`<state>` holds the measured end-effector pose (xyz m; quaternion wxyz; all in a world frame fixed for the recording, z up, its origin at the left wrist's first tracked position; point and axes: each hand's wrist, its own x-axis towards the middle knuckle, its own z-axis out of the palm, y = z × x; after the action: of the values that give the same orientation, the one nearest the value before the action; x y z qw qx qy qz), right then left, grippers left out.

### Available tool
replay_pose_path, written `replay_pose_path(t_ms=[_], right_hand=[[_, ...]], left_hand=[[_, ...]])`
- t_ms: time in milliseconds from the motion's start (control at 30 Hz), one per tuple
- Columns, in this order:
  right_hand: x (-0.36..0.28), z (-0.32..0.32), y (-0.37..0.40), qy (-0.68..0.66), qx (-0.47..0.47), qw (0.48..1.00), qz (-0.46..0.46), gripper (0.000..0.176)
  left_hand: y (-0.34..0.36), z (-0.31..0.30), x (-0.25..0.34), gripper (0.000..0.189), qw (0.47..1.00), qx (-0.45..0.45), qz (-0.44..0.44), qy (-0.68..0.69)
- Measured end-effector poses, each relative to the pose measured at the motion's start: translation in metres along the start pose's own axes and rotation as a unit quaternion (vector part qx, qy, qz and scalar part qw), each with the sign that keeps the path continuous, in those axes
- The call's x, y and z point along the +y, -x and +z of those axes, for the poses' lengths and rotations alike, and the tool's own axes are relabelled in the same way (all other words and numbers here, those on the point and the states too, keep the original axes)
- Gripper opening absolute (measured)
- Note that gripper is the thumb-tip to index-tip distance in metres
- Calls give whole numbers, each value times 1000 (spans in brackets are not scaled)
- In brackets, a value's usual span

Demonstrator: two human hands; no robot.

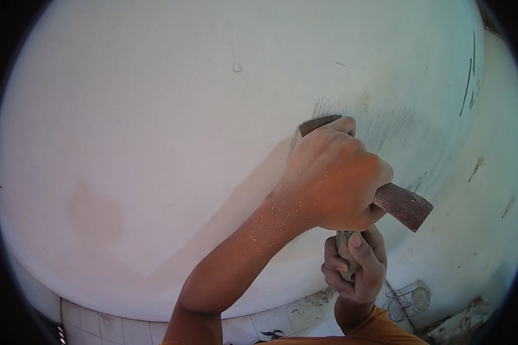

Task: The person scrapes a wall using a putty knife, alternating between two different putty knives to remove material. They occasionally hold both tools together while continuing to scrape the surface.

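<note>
My left hand (334,178) is closed, back up, against the pale wall-like surface (155,115). A rough brown strip (406,207) sticks out of its right side. A dark curved edge (321,123) shows past its upper side; whether it belongs to the same piece is hidden. Just below, my right hand (357,264) wraps its fingers round a dusty grey handle-like piece (346,253), whose upper end disappears behind my left hand. Light specks dot my left hand and forearm. Dark scratch marks (391,126) run over the surface near my left hand.
Below the pale surface lie light floor tiles (121,329) with crumbled debris (308,307). A round wire frame (406,302) and a crumpled, dirty wrapper (460,319) are at the lower right. A small dark object (272,334) lies at the bottom edge.
</note>
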<state>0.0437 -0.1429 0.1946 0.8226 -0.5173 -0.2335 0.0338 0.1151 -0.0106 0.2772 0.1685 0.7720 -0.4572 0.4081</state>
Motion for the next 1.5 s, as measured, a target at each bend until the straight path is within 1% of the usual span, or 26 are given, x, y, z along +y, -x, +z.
replay_pose_path(t_ms=[67, 167, 300, 333, 433, 467, 567, 600, 700, 733, 833, 867, 967, 1000, 1067, 1100, 1167, 1200, 1233, 1300, 1333, 1367, 1400, 1433, 1467, 1500], right_hand=[[5, -2, 3, -22, -4, 1000, -4, 33], [13, -2, 10, 1, 82, 997, 5, 34], [-9, -4, 1, -4, -10, 1000, -11, 41], [2, -2, 2, -2, 32, 999, -14, 42], [16, -7, 9, -10, 54, 998, 22, 36], [17, -2, 9, 25, 87, 996, -8, 33], [0, -6, -3, 19, 24, 999, -36, 37], [-2, -6, -3, 22, 14, 999, -32, 39], [15, -1, 9, 43, 84, 995, -15, 38], [15, -2, 8, 26, 73, 997, 5, 38], [0, -2, -2, 17, 37, 998, -42, 41], [-7, -2, -7, 22, -7, 999, -47, 42], [1, 3, -1, 2, 44, 998, -35, 41], [4, 5, 9, -14, 64, 998, 10, 38], [2, 9, 7, 6, 61, 998, -2, 36], [1, 8, 7, 16, 66, 998, -6, 35], [-6, 4, -1, 0, 17, 1000, -14, 33], [-7, 5, -1, -5, 6, 1000, -7, 33], [-7, 5, -1, -10, -8, 1000, -1, 33], [4, 1, 6, 8, 25, 1000, -6, 36], [5, 0, 6, 9, 41, 999, 2, 35], [8, 1, 9, 8, 59, 998, 14, 35], [-1, 3, 4, 16, 33, 999, -13, 35], [-13, 7, 1, -18, 0, 1000, -7, 35], [-18, 10, -5, -4, -8, 1000, -12, 35], [-22, 11, -6, 12, -17, 1000, -18, 36]], left_hand=[[2, 5, 1, 25, 1000, 20, 0, 13], [13, 18, 1, 20, 1000, 2, -1, 29], [-6, -1, 6, 16, 999, -38, -19, 29], [-2, 1, 5, 16, 998, -42, -22, 30], [11, 14, 2, 16, 999, -40, -8, 35], [13, 17, 1, 17, 998, -38, 1, 40], [-9, 0, 2, 17, 999, -41, -15, 23], [-11, -3, 4, 18, 996, -74, -33, 23], [11, 15, 2, 20, 997, -33, 1, 68], [10, 13, 1, 19, 998, -22, 4, 60], [-2, 8, -1, 19, 999, -3, -2, 46], [-9, -3, 1, 19, 999, -5, -14, 42], [-3, 3, 1, 19, 998, -18, -22, 49], [8, 7, 2, 19, 998, -26, -18, 59], [10, 3, 0, 18, 995, -64, -12, 82], [3, -3, 1, 17, 998, -39, -16, 52], [-12, -12, 2, 16, 1000, 12, -26, -2], [-13, -13, 3, 17, 999, -27, -36, 12], [-7, -7, 3, 17, 999, -31, -31, 31], [7, 5, 4, 18, 997, -38, -20, 64], [7, 0, 5, 17, 993, -106, -39, 25], [5, -4, 7, 16, 997, -65, -36, 4], [0, -6, 7, 16, 999, -26, -34, -14], [-5, -9, 6, 15, 999, 13, -30, -31], [-14, -16, 5, 14, 999, 0, -46, -11], [-11, -11, 5, 13, 999, 19, -37, -3]])
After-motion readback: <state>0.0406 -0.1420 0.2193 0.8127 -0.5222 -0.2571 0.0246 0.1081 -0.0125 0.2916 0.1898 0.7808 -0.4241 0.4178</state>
